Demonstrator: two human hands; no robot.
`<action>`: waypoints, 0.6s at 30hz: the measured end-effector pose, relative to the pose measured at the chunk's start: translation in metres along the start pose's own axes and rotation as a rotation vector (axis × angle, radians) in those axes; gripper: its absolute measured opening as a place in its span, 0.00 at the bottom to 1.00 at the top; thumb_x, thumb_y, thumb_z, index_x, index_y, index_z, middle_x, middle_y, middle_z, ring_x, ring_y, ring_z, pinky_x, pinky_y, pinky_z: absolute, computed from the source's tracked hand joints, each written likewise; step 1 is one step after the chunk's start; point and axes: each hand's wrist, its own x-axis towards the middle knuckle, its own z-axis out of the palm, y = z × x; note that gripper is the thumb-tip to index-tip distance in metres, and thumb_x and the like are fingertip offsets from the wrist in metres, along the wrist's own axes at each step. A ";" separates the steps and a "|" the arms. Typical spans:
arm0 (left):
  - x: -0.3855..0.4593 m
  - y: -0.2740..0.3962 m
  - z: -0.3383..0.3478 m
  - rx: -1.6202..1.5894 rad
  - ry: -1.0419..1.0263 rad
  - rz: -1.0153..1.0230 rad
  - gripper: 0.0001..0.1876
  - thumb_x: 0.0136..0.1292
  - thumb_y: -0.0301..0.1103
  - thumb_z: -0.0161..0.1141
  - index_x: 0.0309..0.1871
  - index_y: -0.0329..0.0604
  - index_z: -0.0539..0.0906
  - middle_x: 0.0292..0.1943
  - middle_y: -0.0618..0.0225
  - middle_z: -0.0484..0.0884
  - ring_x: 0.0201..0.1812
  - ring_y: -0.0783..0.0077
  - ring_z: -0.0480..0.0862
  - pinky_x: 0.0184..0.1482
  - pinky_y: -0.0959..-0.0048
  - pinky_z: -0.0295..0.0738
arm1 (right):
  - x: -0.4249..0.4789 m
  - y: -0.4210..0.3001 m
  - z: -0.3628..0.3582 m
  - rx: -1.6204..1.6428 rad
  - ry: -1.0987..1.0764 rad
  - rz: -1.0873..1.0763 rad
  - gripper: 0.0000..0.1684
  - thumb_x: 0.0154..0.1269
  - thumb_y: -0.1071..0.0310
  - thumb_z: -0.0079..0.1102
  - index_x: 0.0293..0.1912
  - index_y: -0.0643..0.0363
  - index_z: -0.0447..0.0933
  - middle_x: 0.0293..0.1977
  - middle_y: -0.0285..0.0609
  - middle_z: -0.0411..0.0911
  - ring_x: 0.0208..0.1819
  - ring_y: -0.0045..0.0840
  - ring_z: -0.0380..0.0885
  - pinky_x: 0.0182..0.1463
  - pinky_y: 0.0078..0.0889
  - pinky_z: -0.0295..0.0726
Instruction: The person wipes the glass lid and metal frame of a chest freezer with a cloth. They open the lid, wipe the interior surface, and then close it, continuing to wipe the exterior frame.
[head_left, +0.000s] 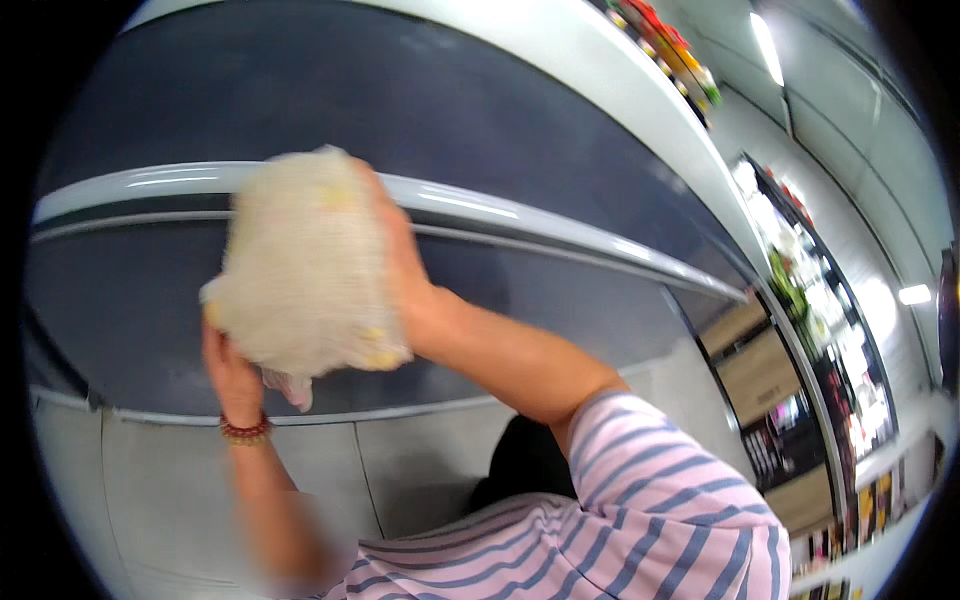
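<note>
Between both my hands is a bulky cream bundle with a cloth-like weave. It bears small yellow patches, and a loose pinkish corner hangs from its lower edge. Blur hides whether it is folded fabric or a filled bag. My left hand, with a beaded bracelet at its wrist, supports the lower left side. Along the right side lies my right hand, its fingers partly hidden by the bundle. Behind the bundle runs a shiny silver rail across a dark grey panelled unit.
Pale floor tiles meet the unit's base near my feet. Cardboard boxes stand to the right. Lit display shelves with goods line the far right. Colourful packages sit beyond the unit's white upper edge.
</note>
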 end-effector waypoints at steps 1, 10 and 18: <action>-0.012 0.016 0.010 -0.066 -0.136 -0.012 0.26 0.68 0.43 0.49 0.63 0.33 0.66 0.59 0.58 0.72 0.59 0.66 0.71 0.60 0.68 0.64 | -0.014 0.003 -0.006 0.202 -0.081 0.043 0.18 0.66 0.60 0.53 0.52 0.57 0.71 0.50 0.45 0.73 0.54 0.33 0.71 0.61 0.37 0.69; 0.012 0.060 0.017 -0.047 -0.186 0.117 0.13 0.68 0.28 0.48 0.50 0.34 0.80 0.36 0.64 0.81 0.36 0.78 0.80 0.39 0.80 0.75 | -0.092 -0.054 -0.127 0.093 0.486 0.101 0.34 0.66 0.47 0.51 0.64 0.56 0.61 0.60 0.44 0.65 0.63 0.37 0.64 0.68 0.43 0.59; 0.011 0.045 0.015 -0.075 0.033 0.079 0.12 0.70 0.29 0.47 0.45 0.34 0.81 0.28 0.67 0.80 0.30 0.81 0.78 0.33 0.82 0.73 | -0.072 -0.026 -0.290 -1.471 0.170 0.158 0.36 0.63 0.49 0.52 0.64 0.59 0.61 0.61 0.48 0.66 0.64 0.40 0.61 0.71 0.42 0.49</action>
